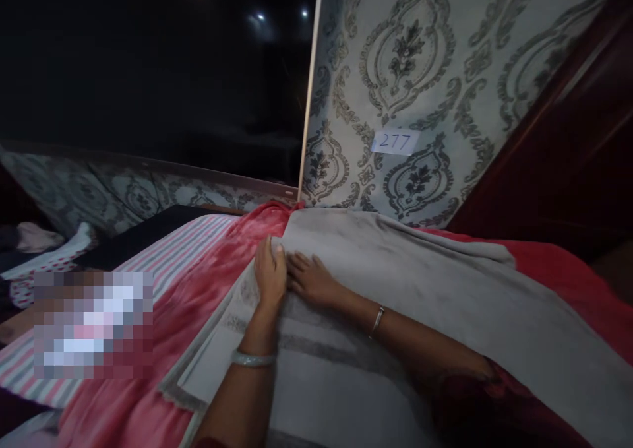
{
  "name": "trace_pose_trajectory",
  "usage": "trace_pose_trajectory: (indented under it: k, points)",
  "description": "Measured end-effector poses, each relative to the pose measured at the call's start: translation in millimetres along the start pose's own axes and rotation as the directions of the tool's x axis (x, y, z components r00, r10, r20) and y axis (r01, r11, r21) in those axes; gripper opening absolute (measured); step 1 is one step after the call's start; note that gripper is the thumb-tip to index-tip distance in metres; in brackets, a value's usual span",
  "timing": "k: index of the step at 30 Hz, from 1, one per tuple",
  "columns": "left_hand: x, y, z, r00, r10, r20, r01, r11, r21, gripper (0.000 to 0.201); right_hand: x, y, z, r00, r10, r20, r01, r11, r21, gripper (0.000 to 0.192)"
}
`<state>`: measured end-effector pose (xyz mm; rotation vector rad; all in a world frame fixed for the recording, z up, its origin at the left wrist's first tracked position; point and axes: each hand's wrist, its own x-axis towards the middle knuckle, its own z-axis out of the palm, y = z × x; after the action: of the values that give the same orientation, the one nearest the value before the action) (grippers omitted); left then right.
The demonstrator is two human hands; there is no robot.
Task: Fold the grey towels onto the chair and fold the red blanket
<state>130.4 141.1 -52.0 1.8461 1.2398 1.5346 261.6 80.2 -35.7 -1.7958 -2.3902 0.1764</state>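
Note:
A grey cloth (425, 289) with darker bands is spread in front of me, its near left part lying in layers. My left hand (270, 275), with a pale bangle on its wrist, rests on the cloth's left edge. Its fingers are stretched forward and the thumb lies alongside. Close to its right, my right hand (314, 280) lies flat on the cloth with fingers spread, a thin bracelet on that wrist. The fingertips of the right hand nearly meet the left hand. Under the cloth, a red plush blanket (198, 309) shows on the left.
Striped fabric (182, 247) lies left of the blanket, partly under a blurred-out patch. A large dark screen (148, 72) stands behind. Patterned wallpaper (341, 98) bears a paper label (395, 142) reading 277. Dark red wood panelling (558, 138) slants at the right. Polka-dot cloth (64, 256) lies far left.

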Motion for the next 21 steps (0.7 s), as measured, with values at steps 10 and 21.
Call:
trace_pose_trajectory:
  k: [10,21]
  points:
    - [-3.1,16.7,-1.7,0.854,-0.086,0.514,-0.278,0.759,0.589,0.051,-85.9,112.2,-41.4,0.809,0.586,-0.057,-0.588,0.806,-0.069,0.057]
    - [-5.4,37.4,6.7,0.71,-0.037,0.703,-0.476,0.71,0.519,0.062,-182.1,115.9,-32.8,0.922,0.387,-0.004,-0.387,0.921,-0.048,0.057]
